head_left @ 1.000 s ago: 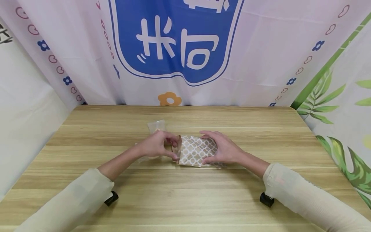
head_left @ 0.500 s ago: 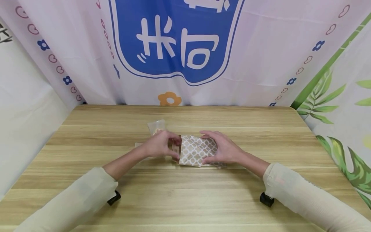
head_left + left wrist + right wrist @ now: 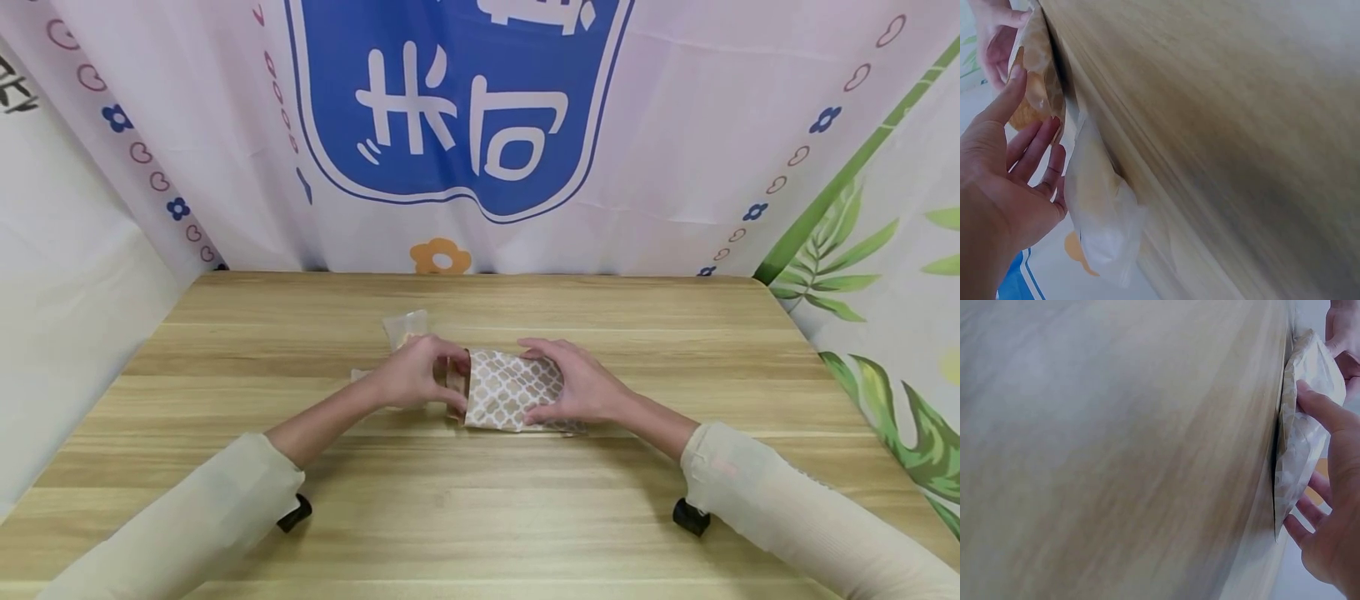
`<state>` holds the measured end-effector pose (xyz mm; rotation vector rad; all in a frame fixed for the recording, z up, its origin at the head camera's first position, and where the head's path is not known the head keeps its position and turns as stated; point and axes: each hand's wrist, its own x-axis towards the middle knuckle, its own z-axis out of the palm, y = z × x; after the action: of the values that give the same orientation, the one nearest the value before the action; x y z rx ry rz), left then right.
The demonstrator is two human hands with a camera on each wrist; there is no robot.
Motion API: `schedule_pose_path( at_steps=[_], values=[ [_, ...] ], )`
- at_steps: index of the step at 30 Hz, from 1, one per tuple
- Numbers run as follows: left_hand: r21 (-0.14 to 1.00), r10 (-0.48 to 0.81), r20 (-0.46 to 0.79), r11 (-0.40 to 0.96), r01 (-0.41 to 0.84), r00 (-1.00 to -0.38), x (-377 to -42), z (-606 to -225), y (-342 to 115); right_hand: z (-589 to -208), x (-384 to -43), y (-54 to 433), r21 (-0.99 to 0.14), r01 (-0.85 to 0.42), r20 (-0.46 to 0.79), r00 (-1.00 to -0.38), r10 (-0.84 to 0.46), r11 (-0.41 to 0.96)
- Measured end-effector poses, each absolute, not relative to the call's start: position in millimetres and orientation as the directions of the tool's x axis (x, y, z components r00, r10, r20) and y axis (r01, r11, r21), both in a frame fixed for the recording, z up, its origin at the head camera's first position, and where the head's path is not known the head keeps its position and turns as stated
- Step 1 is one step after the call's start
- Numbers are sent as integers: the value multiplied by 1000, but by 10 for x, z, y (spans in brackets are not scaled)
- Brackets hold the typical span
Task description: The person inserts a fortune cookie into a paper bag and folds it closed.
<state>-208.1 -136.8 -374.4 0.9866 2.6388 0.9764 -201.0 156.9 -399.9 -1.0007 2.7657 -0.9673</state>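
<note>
A tan paper bag with a white lattice pattern lies flat at mid-table, its mouth facing left. My right hand holds its right part, thumb on the near edge and fingers on the far edge. At the mouth, my left hand grips the bag's opposite edges between thumb and fingers. The left wrist view shows something pale and shiny inside the opening; its kind is unclear. Behind the left hand lies a clear plastic packet with pale contents, also seen as a plastic packet in the left wrist view.
Another clear plastic edge shows beside the left wrist, mostly covered. The wooden table reaches back to a printed curtain. A black wrist device sticks out beneath each sleeve.
My left hand has shifted slightly right, closer onto the bag's mouth, during the first half second. The right hand and the bag stay almost where they were.
</note>
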Motion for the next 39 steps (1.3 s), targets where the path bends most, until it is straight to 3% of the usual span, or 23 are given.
schedule_pose_path(
  at_steps=[12,39],
  values=[
    [684,653,122,491,540,-748,-2094,-3686,-1594,-4008,-2015,1565,-572,-568,168,-787,-594,591],
    [589,443,151,678,440,-884,-2240,-3588,-2078,-4003,-2006,1582,-575,-570,166,-783,-599,586]
  ],
)
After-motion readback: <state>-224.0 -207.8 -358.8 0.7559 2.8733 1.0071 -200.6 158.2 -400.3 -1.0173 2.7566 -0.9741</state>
